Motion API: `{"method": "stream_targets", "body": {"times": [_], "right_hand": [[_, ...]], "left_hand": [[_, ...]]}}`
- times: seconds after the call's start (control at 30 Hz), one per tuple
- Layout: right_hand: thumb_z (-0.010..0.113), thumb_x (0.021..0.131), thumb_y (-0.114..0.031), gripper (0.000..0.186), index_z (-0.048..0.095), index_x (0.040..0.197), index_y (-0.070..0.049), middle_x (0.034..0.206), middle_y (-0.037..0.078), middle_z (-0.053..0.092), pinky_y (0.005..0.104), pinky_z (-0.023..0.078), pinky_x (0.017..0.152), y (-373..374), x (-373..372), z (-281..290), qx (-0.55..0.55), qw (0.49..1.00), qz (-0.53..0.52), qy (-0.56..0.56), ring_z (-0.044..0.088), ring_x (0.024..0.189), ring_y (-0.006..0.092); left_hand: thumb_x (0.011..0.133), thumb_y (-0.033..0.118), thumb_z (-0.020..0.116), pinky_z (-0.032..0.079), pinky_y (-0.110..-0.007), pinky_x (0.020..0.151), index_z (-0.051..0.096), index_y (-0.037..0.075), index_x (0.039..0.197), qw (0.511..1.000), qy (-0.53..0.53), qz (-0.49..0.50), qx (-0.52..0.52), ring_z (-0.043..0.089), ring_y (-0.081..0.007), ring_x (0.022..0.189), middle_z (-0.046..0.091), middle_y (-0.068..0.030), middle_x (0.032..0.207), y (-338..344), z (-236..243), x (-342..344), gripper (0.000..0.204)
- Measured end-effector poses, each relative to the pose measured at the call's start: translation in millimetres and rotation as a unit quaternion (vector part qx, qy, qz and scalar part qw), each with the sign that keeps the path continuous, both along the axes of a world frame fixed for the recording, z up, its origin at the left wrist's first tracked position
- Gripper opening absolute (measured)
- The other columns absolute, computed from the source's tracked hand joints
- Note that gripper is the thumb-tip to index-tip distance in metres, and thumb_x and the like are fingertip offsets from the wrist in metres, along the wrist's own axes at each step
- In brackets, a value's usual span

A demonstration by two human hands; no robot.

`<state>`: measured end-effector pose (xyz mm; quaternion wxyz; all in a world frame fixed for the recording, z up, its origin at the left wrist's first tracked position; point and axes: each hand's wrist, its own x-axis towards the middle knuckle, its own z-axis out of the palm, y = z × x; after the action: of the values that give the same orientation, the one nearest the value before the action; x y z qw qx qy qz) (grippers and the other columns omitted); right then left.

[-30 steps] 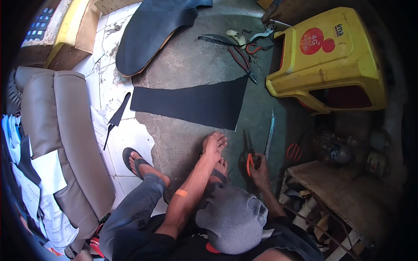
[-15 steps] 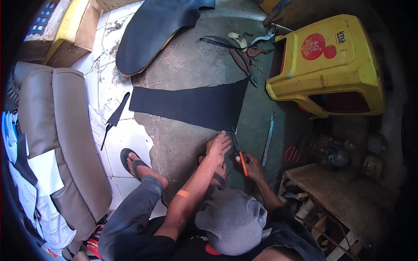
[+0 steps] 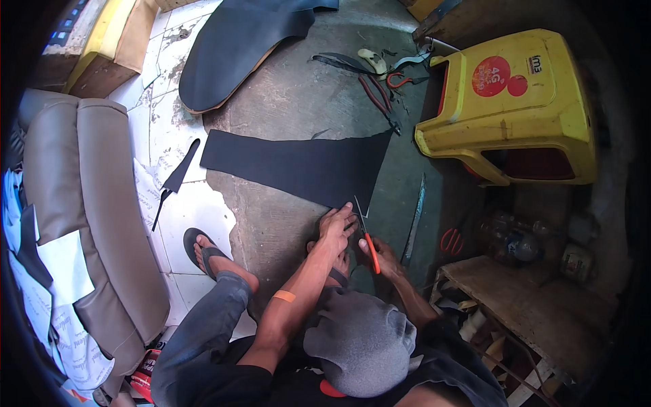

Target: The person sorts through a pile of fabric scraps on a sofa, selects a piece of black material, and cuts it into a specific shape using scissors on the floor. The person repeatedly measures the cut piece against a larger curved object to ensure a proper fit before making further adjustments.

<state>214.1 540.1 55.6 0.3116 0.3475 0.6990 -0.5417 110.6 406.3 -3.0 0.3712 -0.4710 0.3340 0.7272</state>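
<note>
A black sheet, narrow at its left end and wide at its right, lies on the floor before me. My left hand is at its near edge, toward the right corner, its fingers closed on that edge. In my right hand is a pair of scissors with orange handles. The blades point away from me and lie apart at the sheet's near right corner, just right of my left fingertips. My right fingers are partly hidden around the handles.
Pliers, an orange-handled tool and scraps lie beyond the sheet. A yellow plastic stool lies at right, near a metal strip and orange-handled scissors. A large dark sheet is at far left, a brown cushion at left.
The scissors have shifted slightly left and tilted, with one blade now reaching farther over the sheet's corner. My right hand moved with them. My left hand has stayed at the sheet's edge.
</note>
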Motion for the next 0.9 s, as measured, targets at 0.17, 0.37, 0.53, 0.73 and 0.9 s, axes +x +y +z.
{"method": "stream_targets", "body": {"times": [0.17,0.37,0.53,0.73,0.9], "right_hand": [[0.061,0.093,-0.064,0.061,0.064,0.108,-0.005,0.068,0.0,0.055,0.0277,0.044,0.05,1,17,-15,-0.012,1.0,0.0,0.014,0.055,0.056,0.0106],[0.066,0.094,-0.057,0.052,0.062,0.094,-0.005,0.069,0.0,0.055,0.0267,0.042,0.052,-10,6,8,-0.063,0.996,-0.054,-0.025,0.052,0.058,0.0097],[0.066,0.096,-0.053,0.048,0.061,0.092,-0.006,0.064,-0.002,0.053,0.0271,0.042,0.049,-6,6,-9,-0.104,0.991,-0.077,0.026,0.051,0.054,0.0093],[0.062,0.097,-0.056,0.049,0.059,0.093,-0.007,0.061,-0.002,0.051,0.0266,0.042,0.046,-10,11,-4,-0.079,0.996,-0.032,0.002,0.052,0.05,0.0103],[0.063,0.096,-0.056,0.05,0.06,0.096,-0.006,0.063,-0.001,0.052,0.0266,0.042,0.047,-12,-3,-8,-0.104,0.993,-0.049,0.005,0.052,0.052,0.01]], "left_hand": [[0.092,0.013,0.075,0.052,-0.049,0.095,0.048,0.007,0.12,1.0,0.001,-0.007,0.011,0.062,-0.0227,0.091,0.059,-0.0061,0.097,-1,-5,3,0.04],[0.092,0.012,0.075,0.056,-0.047,0.088,0.051,0.007,0.11,1.0,0.005,-0.02,-0.019,0.063,-0.0231,0.087,0.059,-0.0064,0.094,-6,-7,4,0.03],[0.09,0.01,0.075,0.057,-0.045,0.082,0.042,0.001,0.123,0.999,0.022,-0.041,-0.014,0.065,-0.0235,0.085,0.059,-0.0082,0.097,-9,-4,7,0.048],[0.089,0.01,0.076,0.058,-0.043,0.079,0.027,-0.005,0.144,0.999,0.002,-0.046,-0.022,0.066,-0.0227,0.085,0.062,-0.0101,0.102,-20,-6,15,0.075],[0.089,0.012,0.077,0.058,-0.043,0.081,0.027,-0.005,0.144,0.998,0.001,-0.061,-0.015,0.065,-0.0234,0.088,0.061,-0.0118,0.103,-21,1,20,0.077]]}}
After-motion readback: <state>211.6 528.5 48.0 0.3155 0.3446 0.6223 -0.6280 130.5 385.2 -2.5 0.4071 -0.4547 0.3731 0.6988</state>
